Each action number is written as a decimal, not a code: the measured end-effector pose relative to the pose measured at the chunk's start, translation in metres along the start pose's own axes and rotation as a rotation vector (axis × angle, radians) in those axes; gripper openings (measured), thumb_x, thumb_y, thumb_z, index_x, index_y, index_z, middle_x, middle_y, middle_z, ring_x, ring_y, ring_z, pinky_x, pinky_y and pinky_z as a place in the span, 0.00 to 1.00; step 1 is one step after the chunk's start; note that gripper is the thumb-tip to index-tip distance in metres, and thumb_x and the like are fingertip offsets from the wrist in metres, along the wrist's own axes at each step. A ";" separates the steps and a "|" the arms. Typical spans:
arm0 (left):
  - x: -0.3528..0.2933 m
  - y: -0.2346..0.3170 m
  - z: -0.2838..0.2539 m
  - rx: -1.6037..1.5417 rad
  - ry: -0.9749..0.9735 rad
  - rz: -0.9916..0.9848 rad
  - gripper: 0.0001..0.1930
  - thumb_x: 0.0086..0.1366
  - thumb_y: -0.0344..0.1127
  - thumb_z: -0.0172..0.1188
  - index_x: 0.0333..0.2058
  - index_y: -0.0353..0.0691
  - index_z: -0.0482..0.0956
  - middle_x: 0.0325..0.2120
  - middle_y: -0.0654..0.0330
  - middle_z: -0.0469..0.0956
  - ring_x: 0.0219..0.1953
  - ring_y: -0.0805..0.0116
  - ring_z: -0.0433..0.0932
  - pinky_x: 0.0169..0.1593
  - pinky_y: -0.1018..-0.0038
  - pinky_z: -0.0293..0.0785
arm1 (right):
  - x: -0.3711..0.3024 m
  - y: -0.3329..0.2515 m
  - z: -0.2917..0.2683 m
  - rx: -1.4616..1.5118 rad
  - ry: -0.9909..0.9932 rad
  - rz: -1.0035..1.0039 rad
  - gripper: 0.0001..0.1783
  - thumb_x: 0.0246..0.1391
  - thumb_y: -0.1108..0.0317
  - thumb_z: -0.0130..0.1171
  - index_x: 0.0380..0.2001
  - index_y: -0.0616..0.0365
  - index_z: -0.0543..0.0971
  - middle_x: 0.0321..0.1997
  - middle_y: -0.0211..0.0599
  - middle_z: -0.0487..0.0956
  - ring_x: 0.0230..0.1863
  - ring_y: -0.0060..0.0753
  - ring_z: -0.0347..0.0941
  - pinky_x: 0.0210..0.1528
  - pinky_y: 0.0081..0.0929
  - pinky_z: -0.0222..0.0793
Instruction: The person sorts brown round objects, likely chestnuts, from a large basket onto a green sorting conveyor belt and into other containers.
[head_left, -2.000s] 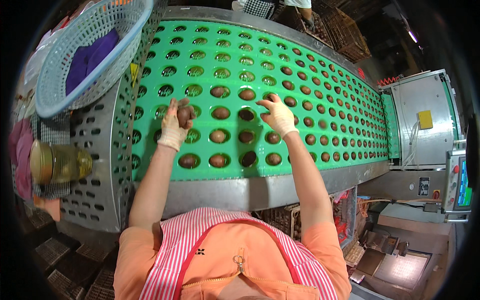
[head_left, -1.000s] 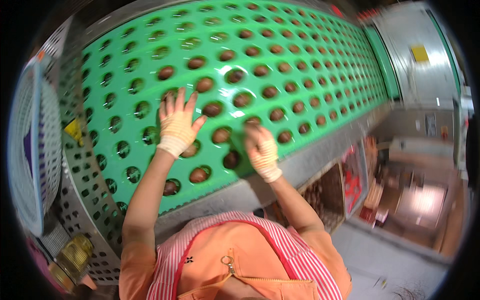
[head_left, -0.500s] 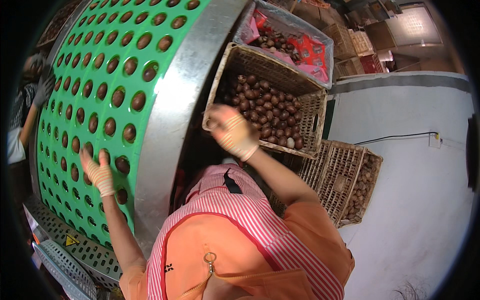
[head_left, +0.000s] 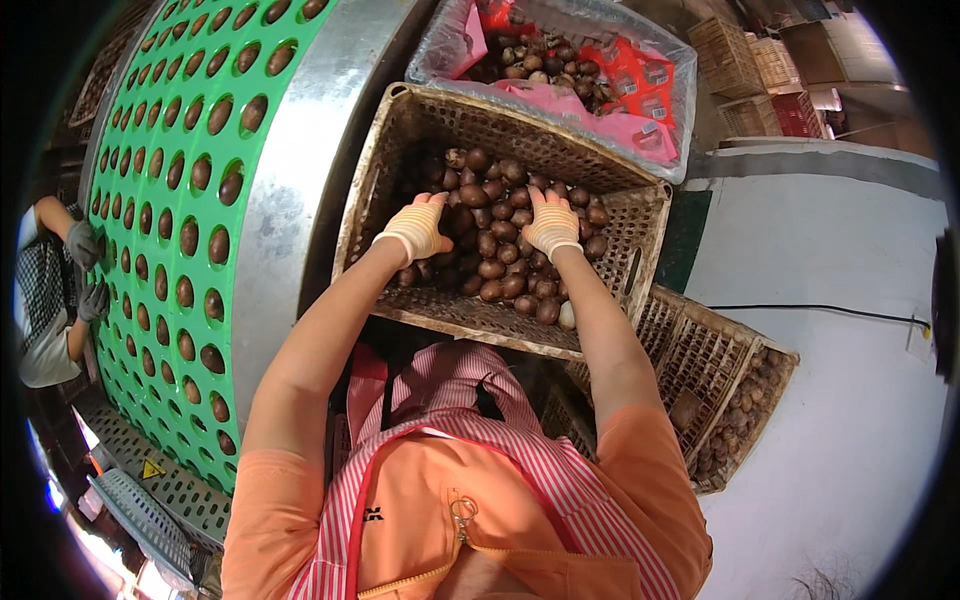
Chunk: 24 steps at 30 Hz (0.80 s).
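Both my hands reach into a brown plastic crate (head_left: 640, 215) that holds a heap of glossy, dark brown eggs (head_left: 497, 245). My left hand (head_left: 418, 222), in a pale striped glove, lies over the eggs on the crate's left side, fingers stretched and thumb apart. Over the right part of the heap, my right hand (head_left: 550, 222) wears a matching glove and has its fingers spread against the eggs. Some fingertips are lost among them. One whitish egg (head_left: 567, 316) sits at the near edge of the heap.
Left of the crate, beyond a metal edge (head_left: 290, 130), a green conveyor (head_left: 165, 240) carries eggs in its holes. A co-worker's grey-gloved hands (head_left: 85, 270) are at its far side. Behind stands a plastic-lined crate (head_left: 560, 105); another egg crate (head_left: 700, 380) is at lower right.
My left hand has left the conveyor and come into the crate. My right hand has moved from the crate's left rim onto the eggs. The view has shifted, and more of the co-worker shows.
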<state>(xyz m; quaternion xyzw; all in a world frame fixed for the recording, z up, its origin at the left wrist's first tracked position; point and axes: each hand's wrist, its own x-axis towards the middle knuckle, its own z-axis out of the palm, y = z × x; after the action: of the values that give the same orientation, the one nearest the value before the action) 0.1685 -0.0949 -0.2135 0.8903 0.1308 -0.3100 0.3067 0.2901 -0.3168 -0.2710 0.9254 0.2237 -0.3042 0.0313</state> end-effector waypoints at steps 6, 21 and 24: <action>0.034 0.010 0.023 0.246 -0.075 -0.018 0.54 0.48 0.50 0.74 0.69 0.46 0.50 0.70 0.50 0.50 0.68 0.44 0.54 0.68 0.58 0.58 | 0.003 0.000 -0.019 0.043 -0.062 -0.011 0.42 0.43 0.56 0.69 0.63 0.44 0.65 0.64 0.40 0.66 0.63 0.47 0.64 0.62 0.57 0.62; 0.062 0.036 0.018 0.240 -0.190 -0.102 0.35 0.60 0.56 0.61 0.62 0.47 0.64 0.62 0.45 0.61 0.61 0.44 0.67 0.58 0.55 0.71 | 0.001 0.008 -0.029 0.028 -0.296 -0.157 0.42 0.43 0.59 0.68 0.64 0.38 0.66 0.70 0.48 0.55 0.64 0.57 0.64 0.61 0.50 0.66; 0.058 0.024 0.021 0.190 -0.149 -0.065 0.40 0.57 0.59 0.64 0.62 0.46 0.64 0.61 0.42 0.62 0.59 0.44 0.70 0.59 0.57 0.70 | 0.005 -0.003 -0.007 0.049 -0.223 -0.108 0.40 0.43 0.55 0.64 0.62 0.46 0.68 0.69 0.48 0.58 0.60 0.54 0.69 0.61 0.44 0.68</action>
<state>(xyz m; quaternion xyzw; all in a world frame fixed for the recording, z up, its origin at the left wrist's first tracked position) 0.2133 -0.1249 -0.2519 0.8851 0.1065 -0.3962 0.2197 0.2956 -0.3111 -0.2680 0.8728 0.2610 -0.4120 0.0168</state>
